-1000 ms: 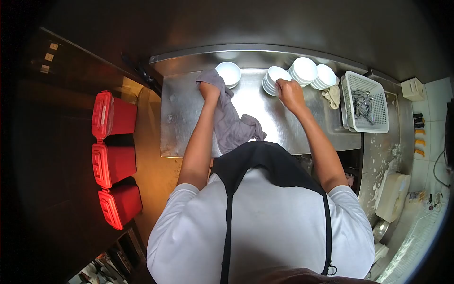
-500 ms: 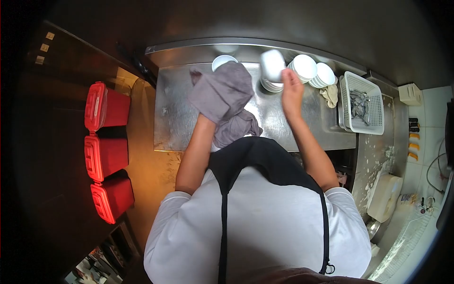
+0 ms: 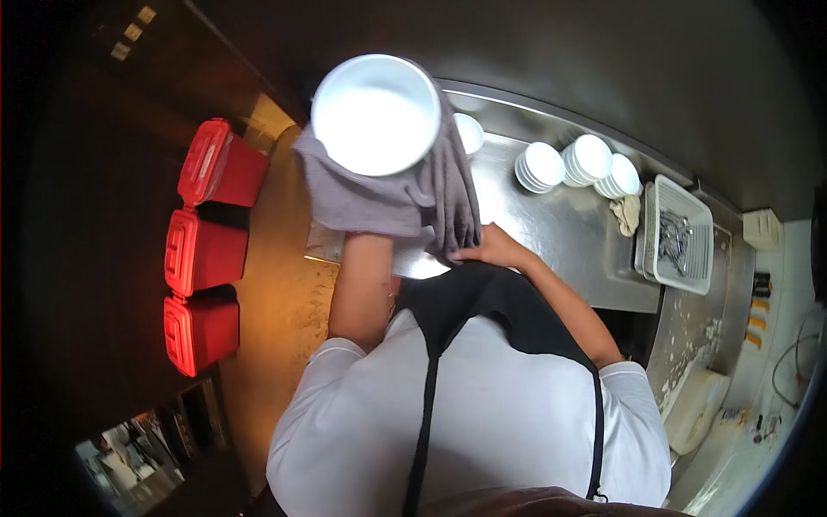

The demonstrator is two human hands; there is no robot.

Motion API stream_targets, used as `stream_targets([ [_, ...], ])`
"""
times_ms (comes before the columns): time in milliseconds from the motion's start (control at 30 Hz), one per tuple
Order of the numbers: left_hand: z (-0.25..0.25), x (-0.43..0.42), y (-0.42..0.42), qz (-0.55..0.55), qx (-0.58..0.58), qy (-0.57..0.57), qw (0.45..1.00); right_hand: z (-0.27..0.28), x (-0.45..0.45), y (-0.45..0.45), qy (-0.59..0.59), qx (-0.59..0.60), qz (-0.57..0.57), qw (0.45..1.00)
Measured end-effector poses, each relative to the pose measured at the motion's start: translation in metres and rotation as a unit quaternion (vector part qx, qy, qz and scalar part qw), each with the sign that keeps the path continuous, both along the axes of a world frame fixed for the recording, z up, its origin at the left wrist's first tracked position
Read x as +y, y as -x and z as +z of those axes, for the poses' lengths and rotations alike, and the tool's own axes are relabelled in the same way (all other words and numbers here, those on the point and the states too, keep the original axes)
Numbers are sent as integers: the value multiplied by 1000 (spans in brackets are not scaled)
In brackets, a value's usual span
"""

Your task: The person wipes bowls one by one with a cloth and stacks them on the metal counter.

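Note:
A white bowl (image 3: 376,116) is raised high at the left, resting on a grey cloth (image 3: 362,202). The cloth covers my left hand, whose fingers are hidden under it. My right hand (image 3: 491,246) pinches the hanging lower end of the cloth close to the black apron. Beyond the cloth, another white bowl (image 3: 469,133) stands on the steel counter (image 3: 551,241), partly hidden. Farther right are stacks of white bowls: a near one (image 3: 540,167), a middle one (image 3: 588,159) and a right one (image 3: 619,177).
A beige cloth (image 3: 626,214) lies by the right stack. Beside it sits a white basket (image 3: 705,258) with metal cutlery. Red lidded bins (image 3: 207,250) line the left side. A raised steel edge (image 3: 517,105) runs behind the counter.
A bowl picked up by my right hand from the near stack now sits on the cloth over my left hand. My right hand has moved down and left to the cloth. The view has turned.

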State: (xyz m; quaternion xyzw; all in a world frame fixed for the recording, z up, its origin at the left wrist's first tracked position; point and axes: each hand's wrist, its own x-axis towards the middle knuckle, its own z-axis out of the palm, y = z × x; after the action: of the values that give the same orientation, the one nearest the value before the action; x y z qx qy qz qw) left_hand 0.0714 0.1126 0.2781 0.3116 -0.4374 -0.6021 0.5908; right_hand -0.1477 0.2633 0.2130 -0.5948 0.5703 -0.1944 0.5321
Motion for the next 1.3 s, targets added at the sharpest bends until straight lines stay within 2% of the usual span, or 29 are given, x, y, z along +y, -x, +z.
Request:
stream_targets([
  [67, 9, -12, -32, 1, 51, -20, 998, -41, 20, 13, 23, -31, -76, 996],
  [133, 19, -18, -52, 12, 59, -7, 998, -31, 27, 32, -28, -109, -140, 984],
  [200, 27, -17, -54, 21, 31, 26, 999, 52, 13, 28, 5, -187, -173, 967],
  [233, 32, -16, -49, 23, 6, 54, 998, 90, 5, 23, 104, -189, -190, 958],
  [267, 37, -14, -40, 25, -24, 85, 996, 139, 0, 16, 139, -173, -191, 956],
  [333, 48, -6, -23, 11, -98, 153, 983, 209, -18, -3, 397, -171, -53, 900],
  [367, 53, -1, -15, 4, -137, 192, 972, 228, -37, -8, 524, -63, 66, 847],
  [400, 53, 6, -7, -6, -182, 218, 959, 241, -44, -16, 529, 49, 107, 840],
  [433, 52, 11, -3, -13, -230, 241, 943, 242, -60, -36, 598, 77, 108, 790],
  [500, 37, 22, 3, -7, -404, 258, 877, 219, -89, -36, 599, 153, 159, 770],
  [533, 29, 27, 5, -5, -484, 271, 832, 204, -89, -43, 585, 159, 99, 789],
  [600, 39, 32, 7, 10, -294, 254, 921, 182, -89, -55, 553, 169, -12, 816],
  [633, 7, 25, 6, 6, -272, 258, 927, 178, -83, -61, 446, 173, -59, 876],
  [667, -26, 19, 5, 1, -250, 262, 932, 172, -80, -65, 350, -11, -101, 931],
  [700, -58, 12, 4, -3, -228, 266, 937, 168, -80, -67, 238, -194, -140, 941],
  [733, -60, 15, 7, 102, -340, 290, 889, 171, -82, -64, 151, -277, -148, 937],
  [767, -63, 19, 6, 134, -364, 289, 875, 173, -79, -57, 59, -359, -158, 918],
  [800, -46, 21, 6, 91, -330, 270, 900, 174, -73, -53, -36, -438, -170, 882],
  [900, 6, 23, 3, -12, -233, 212, 949, 179, -64, -40, 17, -677, -127, 725],
  [933, 15, 23, 2, -32, -215, 197, 956, 190, -59, -35, 158, -583, -224, 765],
  [967, 23, 21, 1, -49, -197, 186, 961, 207, -55, -30, 296, -464, -308, 776],
  [1033, 33, 24, 1, -67, -187, 187, 962, 252, -41, -20, 409, -376, -160, 816],
  [1067, 37, 24, 2, -76, -181, 188, 962, 254, -37, -23, 466, -283, -177, 819],
  [1100, 39, 26, 5, -78, -183, 198, 960, 250, -42, -17, 517, -92, -85, 847],
  [1133, 42, 30, 8, -81, -183, 208, 957, 245, -46, -10, 577, 81, 9, 813],
  [1200, 47, 34, 17, -81, -189, 234, 950, 202, -52, -15, 584, 215, 5, 783],
  [1233, 51, 35, 22, -66, -199, 249, 945, 182, -60, -30, 630, 188, -58, 751],
  [1267, 50, 37, 27, -56, -204, 262, 942, 169, -57, -40, 568, 181, -102, 796],
  [1300, 49, 40, 33, -39, -215, 277, 936, 167, -51, -45, 467, 123, -138, 865],
])
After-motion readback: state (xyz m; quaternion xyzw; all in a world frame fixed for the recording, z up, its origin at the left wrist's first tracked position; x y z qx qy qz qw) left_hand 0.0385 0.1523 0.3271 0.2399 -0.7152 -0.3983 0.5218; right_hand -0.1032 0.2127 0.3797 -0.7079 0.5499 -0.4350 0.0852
